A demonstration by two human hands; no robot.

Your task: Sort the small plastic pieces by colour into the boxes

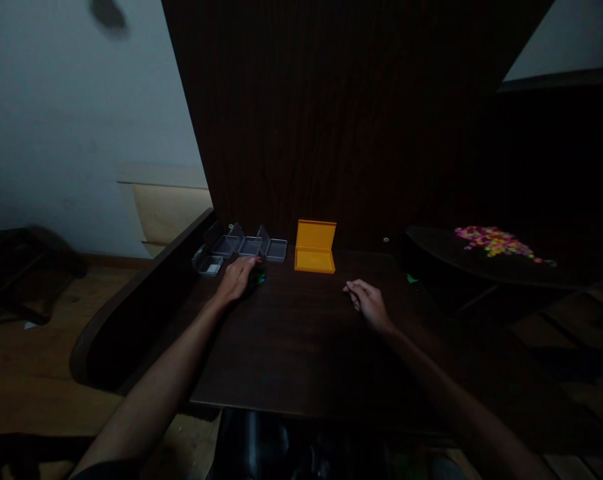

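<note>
My left hand [236, 278] lies low over the dark tabletop, fingers stretched forward. Right beside it, partly hidden by the fingers, is a small dark heap with green and blue bits [259, 277]. Small clear plastic boxes with raised lids stand just beyond that hand, among them one clear box [276, 250] and another holding a white piece [213, 268]. An orange box [315, 260] with its lid up stands between my two hands, at the back. My right hand [367, 301] is closed in a pinch above the table, right of the orange box; anything between its fingertips is too small to make out.
A pile of pink, yellow and orange small pieces [496, 241] lies on a dark raised surface [431, 240] to the right. Near its edge sits a green scrap [411, 279]. A tall dark panel [341, 133] closes off the back, and a raised side board [146, 293] bounds the left.
</note>
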